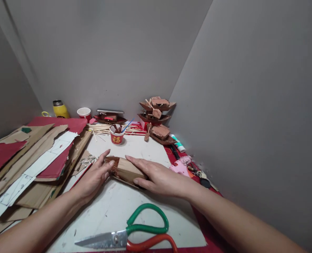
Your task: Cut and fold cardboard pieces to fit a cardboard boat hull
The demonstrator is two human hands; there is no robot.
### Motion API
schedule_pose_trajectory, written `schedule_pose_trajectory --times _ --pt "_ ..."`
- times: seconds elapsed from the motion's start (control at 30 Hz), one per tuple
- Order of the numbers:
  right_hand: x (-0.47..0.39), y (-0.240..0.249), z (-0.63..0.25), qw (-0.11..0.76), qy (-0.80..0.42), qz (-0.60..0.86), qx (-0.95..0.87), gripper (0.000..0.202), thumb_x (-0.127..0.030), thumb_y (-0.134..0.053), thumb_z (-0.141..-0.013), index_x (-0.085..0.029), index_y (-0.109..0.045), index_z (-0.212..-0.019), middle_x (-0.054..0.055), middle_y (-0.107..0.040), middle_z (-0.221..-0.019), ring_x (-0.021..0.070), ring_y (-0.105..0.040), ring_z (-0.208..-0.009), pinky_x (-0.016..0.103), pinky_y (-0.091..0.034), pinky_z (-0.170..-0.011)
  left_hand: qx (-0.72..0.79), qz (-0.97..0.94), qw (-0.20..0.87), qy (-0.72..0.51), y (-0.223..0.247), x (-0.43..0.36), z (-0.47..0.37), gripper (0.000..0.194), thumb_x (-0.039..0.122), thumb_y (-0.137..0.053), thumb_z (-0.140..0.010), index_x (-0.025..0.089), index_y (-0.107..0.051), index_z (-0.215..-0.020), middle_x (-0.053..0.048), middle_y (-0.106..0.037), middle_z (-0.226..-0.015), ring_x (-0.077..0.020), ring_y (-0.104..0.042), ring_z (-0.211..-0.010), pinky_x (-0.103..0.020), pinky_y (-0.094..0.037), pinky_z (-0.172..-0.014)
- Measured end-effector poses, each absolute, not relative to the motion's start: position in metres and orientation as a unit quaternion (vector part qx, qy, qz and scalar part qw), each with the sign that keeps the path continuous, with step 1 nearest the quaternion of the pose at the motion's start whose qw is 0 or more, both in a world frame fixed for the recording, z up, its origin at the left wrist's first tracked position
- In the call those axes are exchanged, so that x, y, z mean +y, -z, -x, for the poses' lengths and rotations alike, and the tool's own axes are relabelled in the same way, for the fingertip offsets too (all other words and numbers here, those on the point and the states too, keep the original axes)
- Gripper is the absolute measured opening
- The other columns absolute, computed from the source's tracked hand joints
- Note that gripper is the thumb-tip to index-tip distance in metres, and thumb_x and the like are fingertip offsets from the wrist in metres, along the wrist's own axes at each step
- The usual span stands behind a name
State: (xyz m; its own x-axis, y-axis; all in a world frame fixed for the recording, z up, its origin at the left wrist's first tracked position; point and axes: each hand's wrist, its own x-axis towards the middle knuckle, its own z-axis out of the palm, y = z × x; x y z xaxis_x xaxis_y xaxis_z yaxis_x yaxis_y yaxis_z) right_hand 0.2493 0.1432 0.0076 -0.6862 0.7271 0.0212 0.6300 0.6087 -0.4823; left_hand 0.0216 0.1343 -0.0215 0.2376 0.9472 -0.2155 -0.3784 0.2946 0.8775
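A small cardboard boat, dark brown at its left end and bare tan elsewhere, lies on the white board between both hands. My left hand grips its left end, with the thumb on the brown part and the fingers at the far side. Over the right end, my right hand is wrapped, fingers along the far edge and thumb on the near side. The hull's underside is hidden. Beyond the boat stands a red paper cup with brown paint inside and a blue brush.
Large scissors lie near the front edge. Cardboard sheets are piled at left. Thin sticks, brown model boats, a white-lined cup and a yellow bottle stand behind. A pink item lies at right.
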Motion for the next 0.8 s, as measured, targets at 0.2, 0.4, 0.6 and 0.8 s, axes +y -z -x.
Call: schedule_pose_trajectory --times 0.2,0.4,0.6,0.8 --pt "0.149 -0.006 -0.251 0.148 -0.275 0.393 -0.865 0.065 -0.031 -0.060 -0.086 -0.026 -0.033 -0.145 0.008 -0.044 -0.145 0.0254 -0.047 -0.127 0.044 -0.038 -0.105 0.403 -0.363 0.692 -0.476 0.024 0.134 -0.021 0.066 0.030 -0.065 -0.083 0.024 -0.036 -0.142 -0.011 -0.051 -0.140 -0.0219 -0.048 -0.127 -0.035 -0.036 -0.107" --pt "0.160 -0.007 -0.257 0.221 -0.364 0.387 -0.818 0.068 -0.030 -0.065 -0.081 -0.023 -0.037 -0.142 0.011 -0.053 -0.136 0.0251 -0.053 -0.120 0.043 -0.042 -0.101 0.399 -0.371 0.675 -0.497 0.030 0.135 -0.018 0.061 0.037 -0.063 -0.084 0.028 -0.039 -0.139 -0.009 -0.044 -0.146 -0.0222 -0.042 -0.132 -0.039 -0.033 -0.109" --pt "0.160 -0.018 -0.262 0.228 -0.404 0.387 -0.797 0.065 -0.029 -0.060 -0.083 -0.022 -0.035 -0.143 0.013 -0.057 -0.130 0.0226 -0.059 -0.113 0.041 -0.049 -0.094 0.440 -0.429 0.605 -0.506 0.025 0.132 -0.015 0.059 0.043 -0.059 -0.085 0.025 -0.042 -0.138 -0.012 -0.044 -0.145 -0.0247 -0.041 -0.133 -0.039 -0.033 -0.109" --pt "0.128 -0.031 -0.264 0.092 -0.185 0.293 -0.933 0.088 -0.006 -0.063 -0.070 -0.026 -0.027 -0.147 0.011 -0.037 -0.148 0.0263 -0.036 -0.133 0.045 -0.035 -0.108 0.470 -0.520 0.469 -0.538 0.030 0.137 -0.011 0.046 0.037 -0.062 -0.083 0.024 -0.055 -0.127 -0.010 -0.047 -0.144 -0.0232 -0.039 -0.134 -0.034 -0.025 -0.112"
